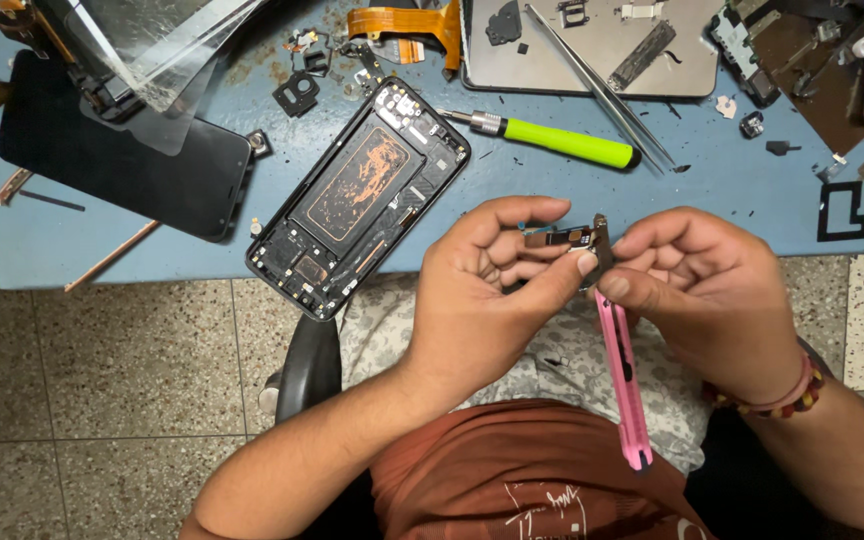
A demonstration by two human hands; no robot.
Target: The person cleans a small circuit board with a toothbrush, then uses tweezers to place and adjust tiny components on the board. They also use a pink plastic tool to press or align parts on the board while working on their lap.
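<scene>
At the far left, around ten o'clock, a black phone screen (pixel 122 160) lies flat on the blue table (pixel 732 190), with clear plastic sheets (pixel 152 60) over its upper part. Near the centre, at about eleven o'clock from the hands, an opened phone frame (pixel 357 195) lies tilted, and its lower corner hangs over the table edge. At twelve o'clock from the hands is a screwdriver with a green handle (pixel 552 138), and just beside its right end are long metal tweezers (pixel 602 90) that reach up onto a grey tray (pixel 692 70). Below the table edge, the left hand (pixel 482 290) is closed, and its thumb and fingers pinch a small dark phone part (pixel 570 238) held in the air between both hands. The right hand (pixel 707 290) is also closed; it grips a pink utility knife (pixel 620 370), whose top end touches the small part and whose handle points down to six o'clock.
</scene>
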